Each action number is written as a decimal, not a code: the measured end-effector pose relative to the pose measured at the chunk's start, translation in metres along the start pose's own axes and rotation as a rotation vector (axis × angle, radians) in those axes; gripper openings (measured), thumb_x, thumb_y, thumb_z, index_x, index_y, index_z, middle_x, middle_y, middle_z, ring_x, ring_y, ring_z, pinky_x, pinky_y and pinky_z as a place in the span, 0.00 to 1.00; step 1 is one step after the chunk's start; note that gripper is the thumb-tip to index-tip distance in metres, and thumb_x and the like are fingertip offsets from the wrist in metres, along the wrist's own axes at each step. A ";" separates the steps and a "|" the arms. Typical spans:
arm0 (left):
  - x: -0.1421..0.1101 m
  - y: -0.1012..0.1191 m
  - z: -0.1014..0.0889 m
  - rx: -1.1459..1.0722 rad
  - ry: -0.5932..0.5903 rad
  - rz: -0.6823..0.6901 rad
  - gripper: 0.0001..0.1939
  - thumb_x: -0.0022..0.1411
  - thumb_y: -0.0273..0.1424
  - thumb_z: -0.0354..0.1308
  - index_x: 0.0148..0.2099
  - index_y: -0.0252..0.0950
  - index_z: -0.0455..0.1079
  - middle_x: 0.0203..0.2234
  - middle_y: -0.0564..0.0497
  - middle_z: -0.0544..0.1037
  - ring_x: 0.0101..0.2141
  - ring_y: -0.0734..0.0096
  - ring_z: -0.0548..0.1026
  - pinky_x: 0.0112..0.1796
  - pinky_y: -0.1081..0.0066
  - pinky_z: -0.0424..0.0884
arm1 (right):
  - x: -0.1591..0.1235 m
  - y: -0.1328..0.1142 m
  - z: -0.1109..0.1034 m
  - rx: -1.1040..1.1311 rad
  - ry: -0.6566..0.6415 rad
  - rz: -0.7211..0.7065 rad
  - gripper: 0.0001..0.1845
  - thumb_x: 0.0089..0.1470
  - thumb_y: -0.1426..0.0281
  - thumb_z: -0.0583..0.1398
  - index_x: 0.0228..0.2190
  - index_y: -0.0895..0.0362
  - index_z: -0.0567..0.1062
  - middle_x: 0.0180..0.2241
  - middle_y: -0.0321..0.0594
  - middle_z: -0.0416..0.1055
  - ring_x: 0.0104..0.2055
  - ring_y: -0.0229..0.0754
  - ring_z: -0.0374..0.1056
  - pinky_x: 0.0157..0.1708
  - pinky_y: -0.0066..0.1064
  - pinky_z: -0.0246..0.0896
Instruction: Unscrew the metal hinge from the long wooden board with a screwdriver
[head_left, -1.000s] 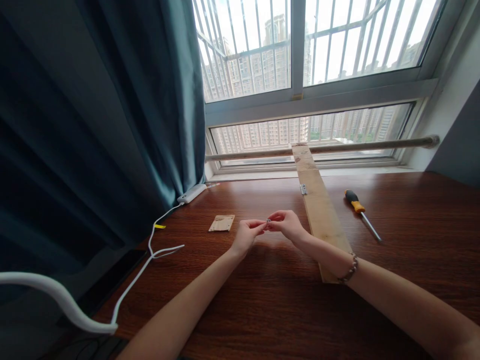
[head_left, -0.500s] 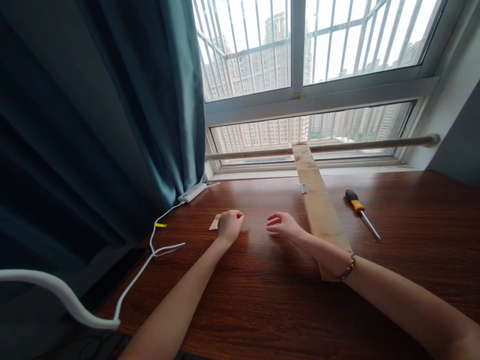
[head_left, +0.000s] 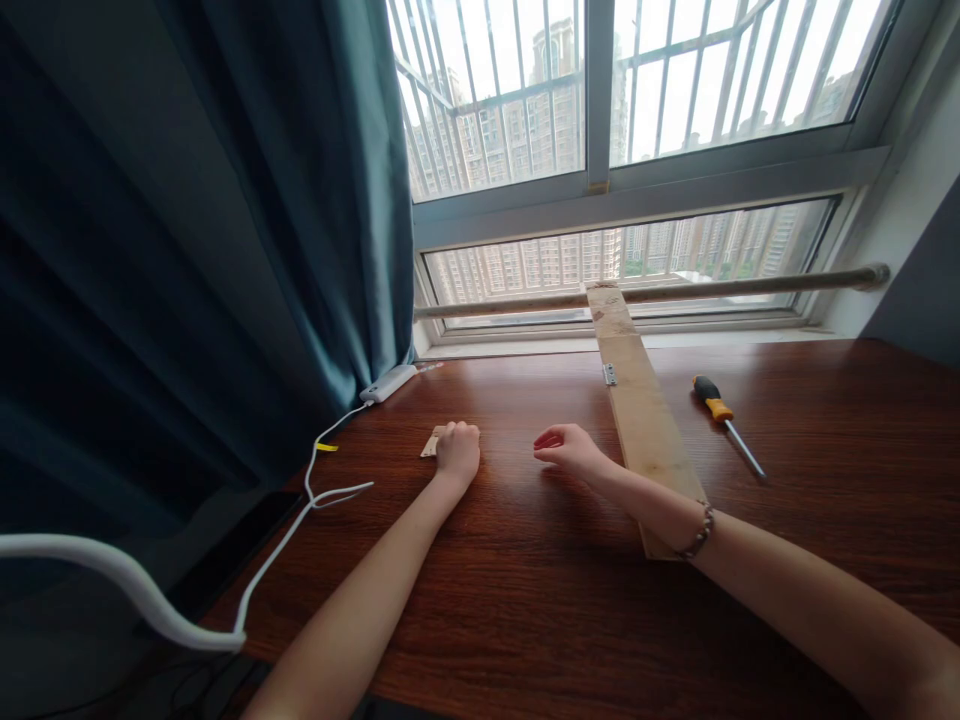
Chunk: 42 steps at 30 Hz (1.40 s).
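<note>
The small wooden piece (head_left: 433, 441) lies flat on the desk (head_left: 540, 600), mostly hidden under the left hand (head_left: 457, 450), with only its left corner showing. That hand rests on it knuckles up, fingers curled into a loose fist; whether the grip pinches anything cannot be told from this angle. At three o'clock from it, a short gap away, the right hand (head_left: 571, 450) rests on the bare desk with its fingers slackly bent and apart, closed on nothing, red-painted nails showing at the tips. A beaded bracelet (head_left: 697, 533) circles the right wrist.

Just past the right hand, at its two o'clock, a long wooden plank (head_left: 637, 410) runs from the near part of the desk up toward twelve o'clock, its far end leaning against the window rail (head_left: 750, 288). The right forearm crosses over the plank's near end. A small metal hinge (head_left: 609, 374) sits at the plank's left edge. At three o'clock from the plank a screwdriver (head_left: 726, 423) with a yellow and black handle lies on the desk, its shaft pointing toward five o'clock.

At ten o'clock from the left hand a white power strip (head_left: 387, 384) sits at the foot of the teal curtain (head_left: 225, 250), and its white cable (head_left: 285, 550) trails down toward seven o'clock.
</note>
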<state>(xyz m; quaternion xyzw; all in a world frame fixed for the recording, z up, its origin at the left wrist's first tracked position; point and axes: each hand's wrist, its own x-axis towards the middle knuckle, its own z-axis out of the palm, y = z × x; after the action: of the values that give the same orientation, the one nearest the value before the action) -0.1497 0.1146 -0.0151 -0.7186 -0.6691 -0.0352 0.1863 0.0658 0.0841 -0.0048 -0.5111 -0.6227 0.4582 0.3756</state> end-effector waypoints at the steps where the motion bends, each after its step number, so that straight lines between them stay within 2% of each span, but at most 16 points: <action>1: 0.000 0.001 -0.001 0.008 -0.008 -0.004 0.20 0.62 0.23 0.41 0.37 0.30 0.76 0.33 0.39 0.76 0.38 0.57 0.72 0.39 0.64 0.65 | 0.000 0.001 0.000 -0.003 -0.001 -0.003 0.08 0.42 0.76 0.64 0.30 0.63 0.77 0.32 0.46 0.77 0.33 0.41 0.73 0.32 0.26 0.65; 8: -0.006 0.008 -0.006 0.021 0.002 -0.049 0.18 0.62 0.24 0.43 0.38 0.28 0.76 0.34 0.37 0.76 0.40 0.55 0.70 0.40 0.62 0.64 | 0.002 0.003 0.000 -0.019 -0.007 -0.010 0.06 0.41 0.75 0.64 0.28 0.61 0.78 0.30 0.43 0.78 0.32 0.40 0.73 0.31 0.26 0.64; 16: -0.002 0.001 -0.004 -0.057 -0.045 -0.122 0.16 0.62 0.28 0.45 0.39 0.32 0.75 0.34 0.38 0.76 0.39 0.54 0.72 0.38 0.63 0.65 | 0.000 0.000 -0.002 -0.051 0.008 -0.033 0.05 0.40 0.75 0.64 0.26 0.59 0.79 0.28 0.41 0.78 0.33 0.42 0.73 0.33 0.28 0.64; 22: -0.003 -0.001 -0.007 -0.054 0.049 -0.172 0.14 0.61 0.31 0.49 0.43 0.29 0.71 0.40 0.36 0.73 0.44 0.55 0.69 0.43 0.63 0.64 | -0.005 -0.007 -0.003 -0.073 0.009 -0.039 0.05 0.41 0.74 0.64 0.26 0.59 0.79 0.28 0.41 0.78 0.33 0.43 0.73 0.33 0.29 0.64; 26: -0.002 -0.003 -0.004 -0.085 -0.002 -0.200 0.14 0.61 0.31 0.49 0.43 0.28 0.71 0.39 0.37 0.73 0.43 0.56 0.70 0.43 0.65 0.65 | -0.007 -0.010 -0.004 -0.088 0.009 -0.040 0.05 0.41 0.74 0.64 0.26 0.60 0.79 0.28 0.42 0.78 0.33 0.43 0.72 0.33 0.29 0.63; 32: 0.002 -0.009 0.003 -0.076 0.003 -0.157 0.15 0.62 0.31 0.46 0.40 0.28 0.73 0.36 0.38 0.74 0.41 0.55 0.71 0.42 0.64 0.66 | -0.008 -0.014 -0.004 -0.087 0.001 -0.037 0.06 0.41 0.74 0.64 0.27 0.60 0.79 0.28 0.42 0.78 0.32 0.42 0.72 0.31 0.28 0.63; 37: -0.001 -0.006 -0.004 -0.071 0.045 -0.144 0.15 0.62 0.33 0.47 0.41 0.30 0.72 0.37 0.38 0.74 0.42 0.53 0.70 0.43 0.61 0.65 | -0.008 -0.021 -0.007 -0.058 0.012 -0.045 0.05 0.41 0.74 0.64 0.26 0.60 0.79 0.28 0.42 0.77 0.33 0.42 0.72 0.33 0.28 0.63; 40: -0.006 0.008 -0.012 -0.132 0.126 -0.050 0.14 0.62 0.32 0.48 0.45 0.33 0.70 0.43 0.39 0.73 0.47 0.54 0.68 0.48 0.60 0.62 | -0.006 -0.039 -0.025 0.027 0.016 -0.070 0.05 0.42 0.74 0.64 0.27 0.61 0.79 0.27 0.41 0.77 0.31 0.40 0.71 0.32 0.28 0.64; 42: -0.008 0.022 -0.015 -0.257 0.169 0.096 0.14 0.62 0.31 0.48 0.47 0.35 0.69 0.46 0.41 0.73 0.50 0.57 0.67 0.52 0.62 0.60 | -0.004 -0.056 -0.050 0.120 -0.011 -0.090 0.06 0.43 0.73 0.65 0.27 0.62 0.78 0.26 0.41 0.76 0.29 0.38 0.70 0.31 0.27 0.64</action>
<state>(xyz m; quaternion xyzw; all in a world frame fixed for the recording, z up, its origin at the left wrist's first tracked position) -0.1261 0.1016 -0.0085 -0.7621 -0.6060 -0.1720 0.1497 0.0975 0.0861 0.0637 -0.4566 -0.6186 0.4801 0.4225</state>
